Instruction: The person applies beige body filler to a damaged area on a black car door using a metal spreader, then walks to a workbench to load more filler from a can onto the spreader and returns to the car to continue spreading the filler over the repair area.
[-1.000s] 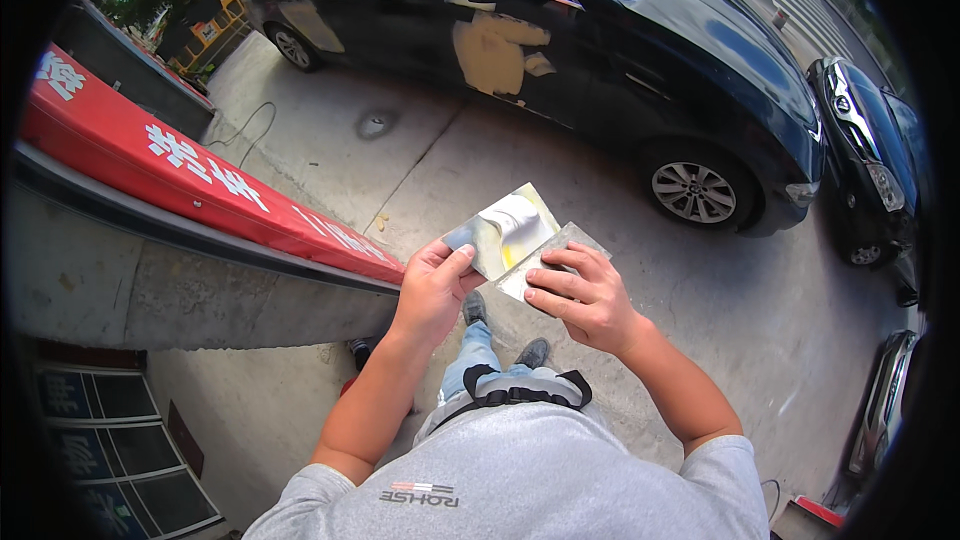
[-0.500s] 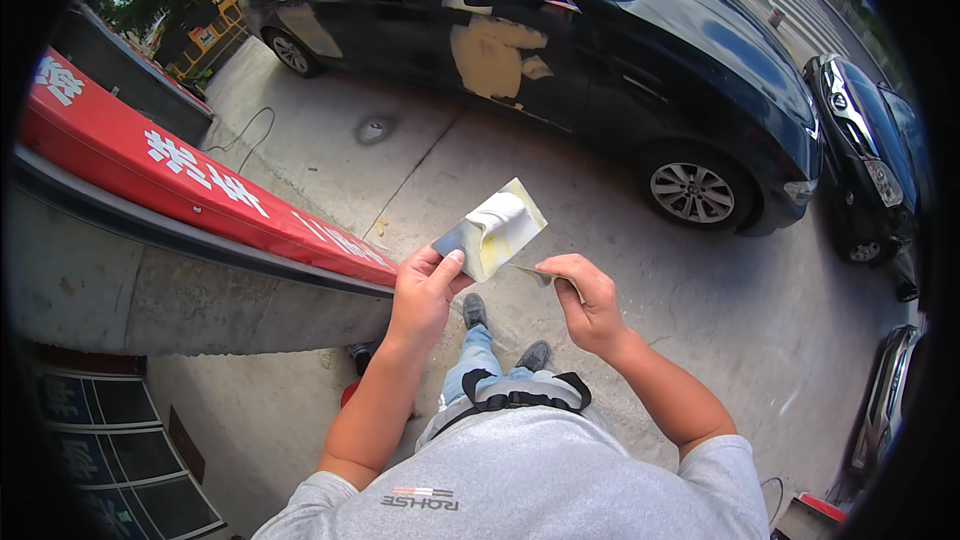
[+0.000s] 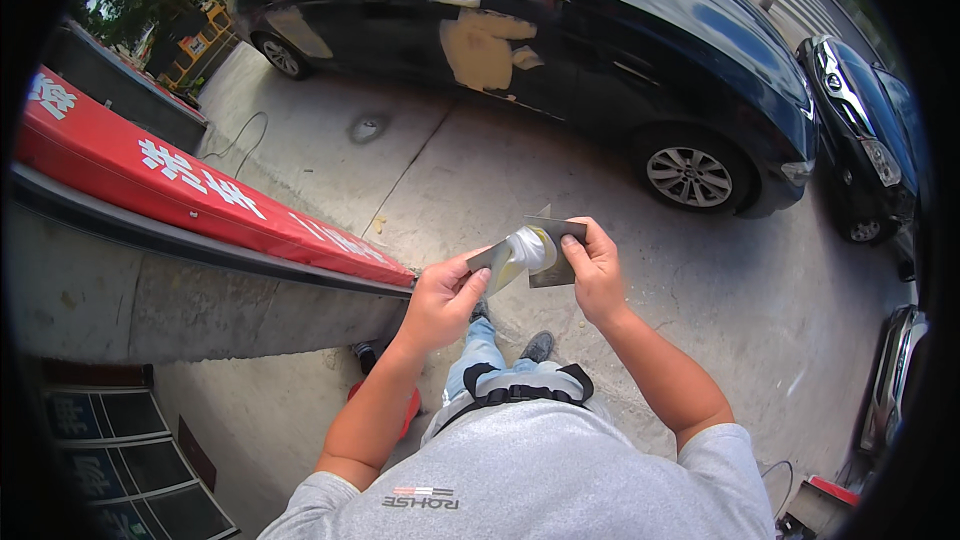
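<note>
My left hand [image 3: 443, 302] pinches a thin grey metal putty spreader [image 3: 489, 259], its thumb on top. On that spreader lies a thick lump of white putty [image 3: 530, 251] with yellow streaks. My right hand [image 3: 597, 278] grips a second flat, dark metal spreader [image 3: 552, 278] by its right edge, thumb on the face. The second blade is up against the putty, so both plates meet around the lump in front of my body. Part of each blade is hidden by fingers and putty.
Ahead stands a dark car [image 3: 590, 50] with a tan filler patch [image 3: 480, 48] on its side. A second dark car [image 3: 860, 140] is at right. A red banner-covered ledge [image 3: 200, 180] runs along my left. A red object [image 3: 408, 412] sits by my left leg.
My right hand has risen and turned its spreader broad side up, bringing it against the putty. My left hand has moved slightly right and lower, and the putty has been gathered into a lump.
</note>
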Demonstrator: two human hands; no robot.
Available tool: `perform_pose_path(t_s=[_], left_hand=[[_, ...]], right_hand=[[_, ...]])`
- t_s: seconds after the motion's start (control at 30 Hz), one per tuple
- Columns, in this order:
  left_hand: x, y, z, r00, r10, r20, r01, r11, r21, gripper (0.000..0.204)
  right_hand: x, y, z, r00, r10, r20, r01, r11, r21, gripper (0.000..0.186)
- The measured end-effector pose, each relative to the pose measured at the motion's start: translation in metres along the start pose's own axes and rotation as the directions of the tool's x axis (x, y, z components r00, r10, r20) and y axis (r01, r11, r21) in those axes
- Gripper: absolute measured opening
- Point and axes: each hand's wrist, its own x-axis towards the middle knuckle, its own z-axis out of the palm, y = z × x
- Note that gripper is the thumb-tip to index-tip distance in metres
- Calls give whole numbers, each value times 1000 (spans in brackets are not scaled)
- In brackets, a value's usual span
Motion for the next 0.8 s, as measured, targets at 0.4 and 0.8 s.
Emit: perform_pose_path(t_s=[0.4, 0.8], left_hand=[[-5, -9, 18, 952, 291, 94, -298, 814, 498, 30], [-14, -20, -12, 990, 22, -143, 2, 987, 164, 18]], right_hand=[[20, -31, 6, 992, 119, -51, -75, 849, 523, 23], [13, -56, -43, 810, 17, 587, 338, 804, -490, 24]])
